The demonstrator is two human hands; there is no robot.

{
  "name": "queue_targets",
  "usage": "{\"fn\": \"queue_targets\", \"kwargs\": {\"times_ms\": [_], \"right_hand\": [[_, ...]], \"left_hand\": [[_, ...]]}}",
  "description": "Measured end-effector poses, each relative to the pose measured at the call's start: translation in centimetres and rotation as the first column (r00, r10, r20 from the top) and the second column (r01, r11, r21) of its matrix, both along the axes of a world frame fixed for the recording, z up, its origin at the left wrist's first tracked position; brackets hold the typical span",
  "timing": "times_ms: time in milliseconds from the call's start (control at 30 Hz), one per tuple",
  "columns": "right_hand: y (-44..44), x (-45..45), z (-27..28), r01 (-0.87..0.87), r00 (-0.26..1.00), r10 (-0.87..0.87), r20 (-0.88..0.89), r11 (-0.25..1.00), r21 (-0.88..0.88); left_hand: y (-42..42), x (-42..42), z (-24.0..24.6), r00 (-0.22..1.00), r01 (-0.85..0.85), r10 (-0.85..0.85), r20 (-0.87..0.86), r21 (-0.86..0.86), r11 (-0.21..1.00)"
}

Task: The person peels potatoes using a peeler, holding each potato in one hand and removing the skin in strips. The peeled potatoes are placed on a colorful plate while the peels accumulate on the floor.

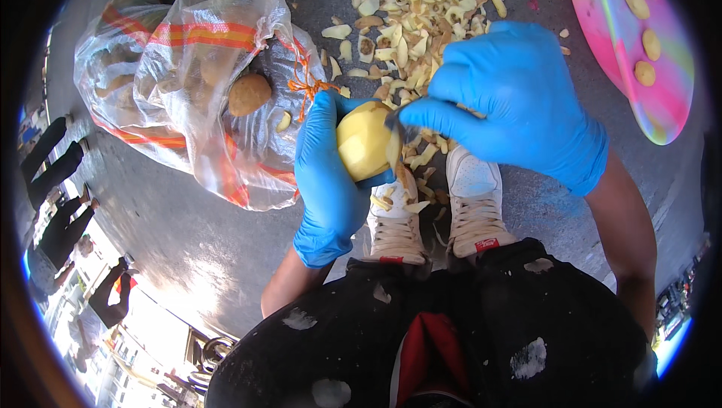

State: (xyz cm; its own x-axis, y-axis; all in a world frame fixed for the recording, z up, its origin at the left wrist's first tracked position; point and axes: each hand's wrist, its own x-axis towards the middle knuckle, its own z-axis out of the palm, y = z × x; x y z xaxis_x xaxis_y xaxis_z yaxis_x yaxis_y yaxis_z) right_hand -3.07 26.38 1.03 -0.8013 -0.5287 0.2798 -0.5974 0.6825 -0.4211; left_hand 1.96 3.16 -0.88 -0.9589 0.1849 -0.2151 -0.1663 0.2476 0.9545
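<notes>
A mostly peeled yellow potato [366, 140] rests in my left hand [330, 177], which wears a blue glove. My right hand [507, 95], gloved the same way, grips a small blade [393, 121] against the potato's right side. Most of that tool is hidden by my fingers, so its exact kind is unclear. A strip of peel [393, 151] hangs beside the blade. Beyond my hands, a heap of potato peelings [420, 19] lies on the grey floor. To the left, a clear plastic sack [197, 69] with orange stripes lies open, an unpeeled potato [250, 95] at its mouth.
A multicoloured basin [615, 52] at the upper right holds several peeled potatoes [651, 44]. My white shoes [476, 188] stand just below the peelings, with scraps on the left one. Other people's legs [51, 165] show at the far left. An orange tie [310, 87] hangs from the sack.
</notes>
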Motion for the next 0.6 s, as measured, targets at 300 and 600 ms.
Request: {"fn": "queue_targets", "kwargs": {"times_ms": [300,600], "right_hand": [[-2.1,4.7,-1.5,-0.028,0.998,0.028,0.061,1.0,0.002],[1.1,0.4,0.0,0.244,0.929,-0.238,0.284,0.97,0.015]], "left_hand": [[-0.5,-0.1,-0.5,0.802,-0.33,-0.099,0.59,0.575,0.749],[0.8,-0.4,1.6,0.816,-0.321,0.073,0.574,0.343,0.883]]}}
